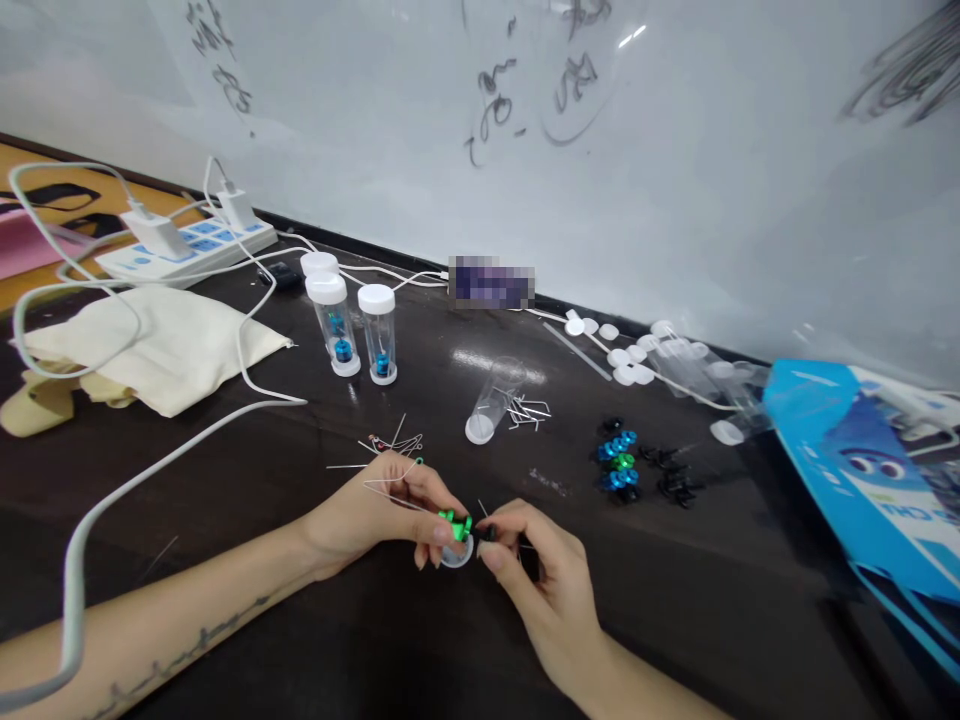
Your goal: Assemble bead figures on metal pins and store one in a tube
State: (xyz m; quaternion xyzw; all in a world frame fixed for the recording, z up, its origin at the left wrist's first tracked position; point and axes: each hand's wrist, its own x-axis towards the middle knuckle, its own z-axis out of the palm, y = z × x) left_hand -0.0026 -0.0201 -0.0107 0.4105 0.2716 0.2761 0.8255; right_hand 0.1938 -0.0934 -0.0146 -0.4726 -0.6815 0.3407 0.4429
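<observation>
My left hand [409, 500] pinches a small shiny green spool-like part [454, 526] between thumb and fingers. Directly below that part is a round clear piece with a white rim [457, 556], partly hidden by my fingers. Facing it from the right, my right hand [536, 560] is closed on a small black part [489, 533], from which a thin pin seems to stick out. A narrow gap separates the green and black parts. Behind my left hand lie several thin metal wires [397, 442] with small looped ends.
Capped clear tubes [377, 335] with blue parts stand at the back left. An open tube [495, 400] lies beside bent metal rods [529, 410]. Blue, green and black parts [619, 460] are grouped at right, near white caps [634, 362] and a blue bag [847, 470]. A white cable [150, 460] crosses the left side.
</observation>
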